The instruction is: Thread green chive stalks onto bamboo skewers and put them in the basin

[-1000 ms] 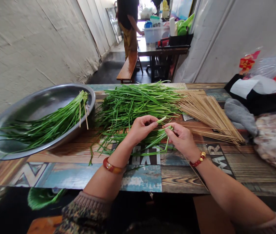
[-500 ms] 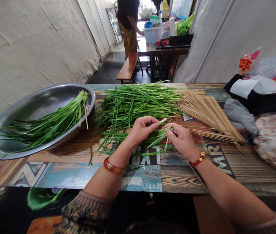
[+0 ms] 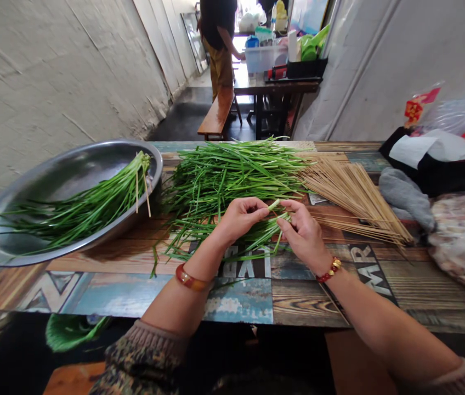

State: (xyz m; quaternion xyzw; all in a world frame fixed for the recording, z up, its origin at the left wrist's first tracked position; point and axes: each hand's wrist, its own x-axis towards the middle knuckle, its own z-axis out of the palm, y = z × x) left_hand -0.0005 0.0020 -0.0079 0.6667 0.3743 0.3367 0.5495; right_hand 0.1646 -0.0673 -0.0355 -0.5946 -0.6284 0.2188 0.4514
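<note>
Green garlic chives, pale stem ends pointing right, are pinched between the thumb and fingers of my left hand [image 3: 240,220]. Close to those ends is my right hand [image 3: 305,236], its thumb and forefinger slightly apart at the tips. A thin bamboo skewer [image 3: 337,307] runs out below the right wrist, in line with that hand; its front part is hidden by the fingers. Just beyond both hands lies a big pile of chives [image 3: 232,170]. Several loose bamboo skewers [image 3: 351,192] are spread to its right.
A steel basin [image 3: 60,164] on the left holds skewered chives [image 3: 101,203]. Grey cloth [image 3: 405,195] and a plastic bag of pale pieces [image 3: 463,241] lie at the right. Beyond the table [image 3: 232,302], a person [image 3: 219,44] stands by a bench [image 3: 218,112].
My right forefinger has straightened and lifted toward the stem ends, and its thumb and finger have parted a little. My left hand keeps its pinch with hardly any movement.
</note>
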